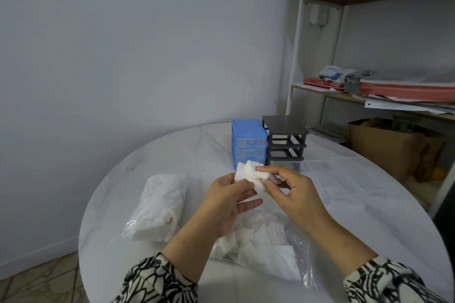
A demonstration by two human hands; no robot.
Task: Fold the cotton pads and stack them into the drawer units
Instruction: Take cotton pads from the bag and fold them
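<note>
Both hands hold a small bunch of white cotton pads (pixel 250 174) above the table's middle. My left hand (pixel 230 198) grips the bunch from the left and below; my right hand (pixel 291 192) pinches it from the right. Under my hands lies an open clear bag of loose cotton pads (pixel 266 246). A second, fuller bag of cotton pads (pixel 160 204) lies to the left. A blue drawer unit (pixel 248 142) and a dark grey drawer unit (pixel 285 140) stand side by side at the table's far side. The grey frame's upper slots look empty; one clear drawer sits at its bottom.
The round white marble table (pixel 357 204) has its edge close on the left and right. A shelf rack with books and papers (pixel 394 88) stands at the right, with a cardboard box (pixel 384 147) beneath it. A plain wall is behind.
</note>
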